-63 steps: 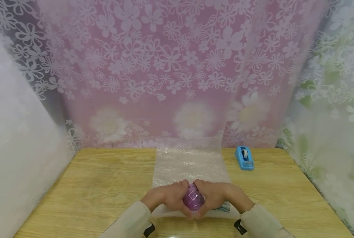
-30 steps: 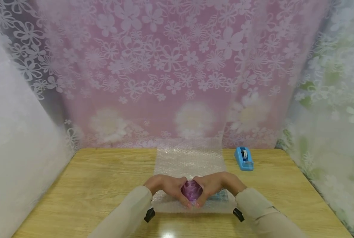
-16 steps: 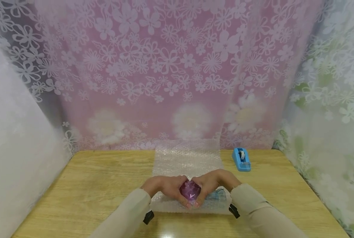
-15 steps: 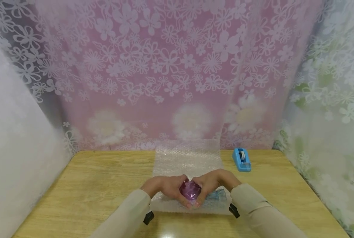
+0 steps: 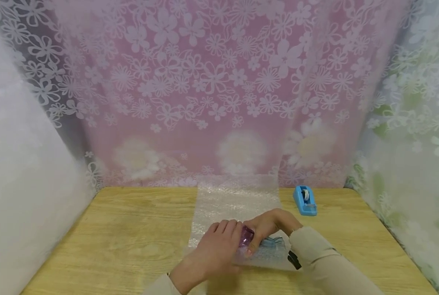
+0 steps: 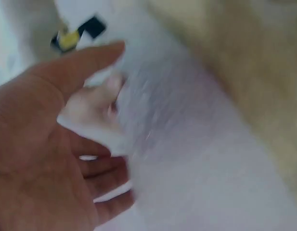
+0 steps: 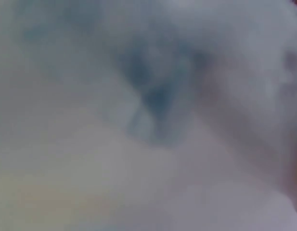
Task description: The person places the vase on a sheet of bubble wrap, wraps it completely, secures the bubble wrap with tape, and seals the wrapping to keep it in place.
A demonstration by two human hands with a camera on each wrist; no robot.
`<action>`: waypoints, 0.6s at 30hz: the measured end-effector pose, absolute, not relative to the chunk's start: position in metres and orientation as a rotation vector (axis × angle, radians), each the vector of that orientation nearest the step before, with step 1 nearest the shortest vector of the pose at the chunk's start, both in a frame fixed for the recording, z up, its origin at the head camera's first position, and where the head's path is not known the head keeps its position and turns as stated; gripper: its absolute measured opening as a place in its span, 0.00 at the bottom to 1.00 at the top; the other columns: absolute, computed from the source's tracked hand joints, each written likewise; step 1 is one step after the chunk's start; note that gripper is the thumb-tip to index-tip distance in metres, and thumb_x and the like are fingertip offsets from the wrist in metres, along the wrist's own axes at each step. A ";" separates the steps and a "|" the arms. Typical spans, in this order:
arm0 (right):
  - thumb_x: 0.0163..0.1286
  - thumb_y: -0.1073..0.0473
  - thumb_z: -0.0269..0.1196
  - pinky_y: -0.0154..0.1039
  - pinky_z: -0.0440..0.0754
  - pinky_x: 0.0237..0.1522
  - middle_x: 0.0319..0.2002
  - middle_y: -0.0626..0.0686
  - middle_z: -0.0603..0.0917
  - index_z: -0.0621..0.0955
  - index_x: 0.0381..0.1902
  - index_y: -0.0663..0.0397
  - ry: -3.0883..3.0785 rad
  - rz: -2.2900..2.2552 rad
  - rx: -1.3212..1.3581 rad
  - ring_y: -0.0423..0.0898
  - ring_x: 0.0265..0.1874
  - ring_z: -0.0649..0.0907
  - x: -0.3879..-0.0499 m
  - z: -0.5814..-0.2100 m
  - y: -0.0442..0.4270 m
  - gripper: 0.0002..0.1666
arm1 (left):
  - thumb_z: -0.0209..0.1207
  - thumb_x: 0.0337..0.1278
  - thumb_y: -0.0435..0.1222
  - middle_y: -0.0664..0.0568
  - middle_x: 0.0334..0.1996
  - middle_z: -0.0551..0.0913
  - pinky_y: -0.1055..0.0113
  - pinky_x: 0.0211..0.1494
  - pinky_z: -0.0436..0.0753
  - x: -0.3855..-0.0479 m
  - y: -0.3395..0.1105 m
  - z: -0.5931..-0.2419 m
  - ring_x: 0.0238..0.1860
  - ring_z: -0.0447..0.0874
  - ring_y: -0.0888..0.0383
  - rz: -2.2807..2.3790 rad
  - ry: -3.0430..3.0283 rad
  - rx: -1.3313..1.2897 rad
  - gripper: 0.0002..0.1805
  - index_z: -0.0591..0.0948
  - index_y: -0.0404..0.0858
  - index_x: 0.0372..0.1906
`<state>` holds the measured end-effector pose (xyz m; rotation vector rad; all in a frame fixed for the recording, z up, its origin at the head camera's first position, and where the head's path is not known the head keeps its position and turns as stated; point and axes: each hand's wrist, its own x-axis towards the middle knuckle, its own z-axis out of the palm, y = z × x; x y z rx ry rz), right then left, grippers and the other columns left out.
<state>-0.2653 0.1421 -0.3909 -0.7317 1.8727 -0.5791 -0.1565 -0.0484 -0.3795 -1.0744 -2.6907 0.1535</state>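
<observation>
Pink floral curtain (image 5: pixel 212 102) stands behind the bubble-wrap sheet (image 5: pixel 238 198), my reference; pale drapes close off both sides. Specimen: purple piece (image 5: pixel 247 235), glossy, translucent, with bright glints; its lower part is veiled by clear bubbled plastic. Position: near end of the sheet, between my hands. My right hand (image 5: pixel 263 226) grips it, thumb on the near side; its fingertips are hidden. My left hand (image 5: pixel 217 246) lies against its left side, fingers extended side by side; the left wrist view shows the thumb straight. Blue streaks (image 5: pixel 274 241) show through plastic by my right thumb; object unidentified. Right wrist view too blurred to read. Surface: yellow wood-grain table (image 5: pixel 142 221) beneath the sheet. Blue tape dispenser (image 5: pixel 305 200) sits right of the sheet, apart from it.
</observation>
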 end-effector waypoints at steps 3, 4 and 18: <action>0.60 0.55 0.68 0.33 0.70 0.51 0.49 0.47 0.70 0.66 0.59 0.53 1.867 -0.586 -0.754 0.40 0.49 0.70 -0.268 -0.391 0.143 0.33 | 0.66 0.39 0.58 0.45 0.60 0.71 0.59 0.60 0.69 -0.147 -0.043 -0.398 0.59 0.69 0.52 0.283 -2.589 -0.972 0.49 0.67 0.32 0.65; 0.59 0.54 0.68 0.33 0.70 0.47 0.46 0.47 0.71 0.67 0.55 0.52 1.875 -0.582 -0.754 0.40 0.46 0.70 -0.269 -0.391 0.144 0.30 | 0.65 0.40 0.56 0.44 0.62 0.70 0.58 0.61 0.68 -0.146 -0.041 -0.404 0.60 0.68 0.52 0.304 -2.570 -0.951 0.48 0.66 0.32 0.66; 0.61 0.50 0.67 0.42 0.61 0.65 0.60 0.47 0.65 0.58 0.68 0.59 1.881 -0.542 -0.701 0.42 0.60 0.65 -0.271 -0.392 0.143 0.45 | 0.72 0.22 0.57 0.47 0.56 0.73 0.59 0.60 0.68 -0.166 -0.039 -0.433 0.56 0.71 0.53 0.373 -2.483 -0.868 0.57 0.66 0.33 0.64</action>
